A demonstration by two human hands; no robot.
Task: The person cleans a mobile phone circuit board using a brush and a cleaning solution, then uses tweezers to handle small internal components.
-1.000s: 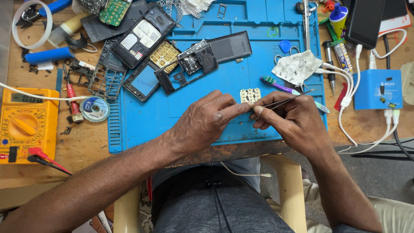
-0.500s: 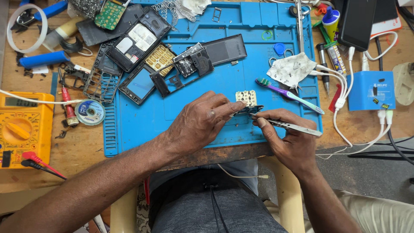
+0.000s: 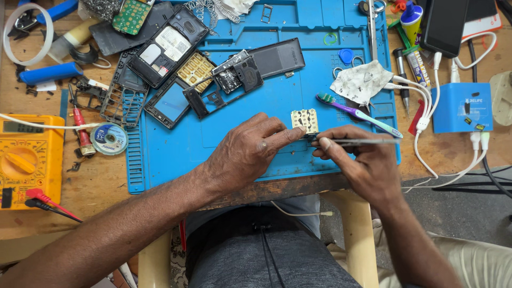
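On the blue silicone work mat (image 3: 256, 114) covering the wooden bench (image 3: 90, 181), near its six o'clock edge, lay a small cream-coloured perforated keypad piece (image 3: 304, 120). Pinned at its lower edge by the left hand (image 3: 246, 152), forefinger stretched toward three o'clock, fingers (image 3: 290, 133) pressed together on the piece. Met from three o'clock by the right hand (image 3: 360, 160), fingers clamped on slim metal tweezers (image 3: 354, 142) lying level, tips touching the piece's lower edge. Just beside, at two o'clock of the piece, a purple and teal toothbrush (image 3: 357, 113) and a crumpled stained white cloth (image 3: 362, 81). Farther off at eleven o'clock, a stripped black phone body (image 3: 166, 45), a black back cover (image 3: 277, 56) and a gold keypad board (image 3: 195, 70). Well apart at nine o'clock, a yellow multimeter (image 3: 29, 160) and a small solder reel (image 3: 109, 138).
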